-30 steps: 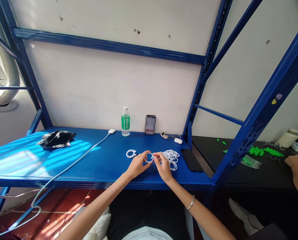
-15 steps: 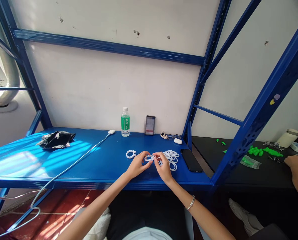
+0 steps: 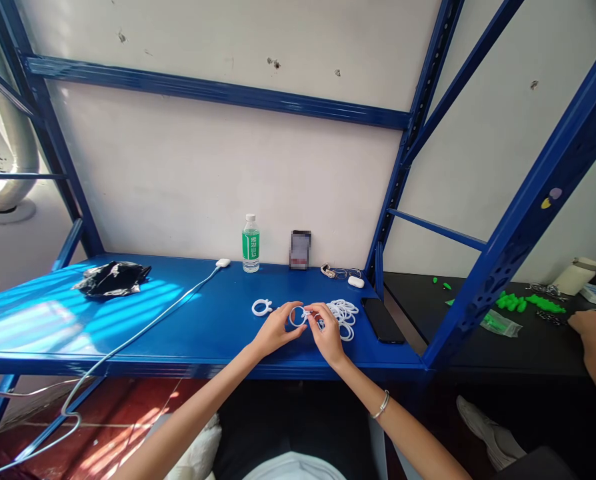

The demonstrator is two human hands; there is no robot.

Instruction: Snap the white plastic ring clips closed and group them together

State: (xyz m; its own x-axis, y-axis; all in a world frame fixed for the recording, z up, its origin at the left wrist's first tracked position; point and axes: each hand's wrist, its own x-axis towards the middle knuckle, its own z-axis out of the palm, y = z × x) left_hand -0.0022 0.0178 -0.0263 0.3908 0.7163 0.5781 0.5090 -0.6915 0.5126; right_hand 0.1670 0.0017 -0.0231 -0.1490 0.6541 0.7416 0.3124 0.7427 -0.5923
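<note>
Between my two hands, just above the blue tabletop [image 3: 178, 333], is a thin white ring [image 3: 291, 321], tilted up so that its round opening faces me. My left hand [image 3: 277, 328] curves around its left side, thumb below and fingers above. My right hand [image 3: 327, 332] pinches its right side, where a small knob-like part shows; the fingertips hide the details. A heap of similar white rings [image 3: 347, 313] lies just beyond and to the right of my right hand. Left of my left hand rests another white ring [image 3: 261, 315] with small bumps on its right edge.
A water bottle [image 3: 251, 248] and an upright phone [image 3: 300, 251] stand at the back. Earbud case [image 3: 357, 283], glasses [image 3: 345, 273] and a black phone [image 3: 382, 321] are at right. A white cable [image 3: 163, 320] crosses the left, near black packaging [image 3: 113, 279]. A person's hand [image 3: 591, 330] works at the neighbouring table.
The white ring between my hands has turned from nearly flat to more upright, so its opening looks rounder. Both hands stay almost in the same place.
</note>
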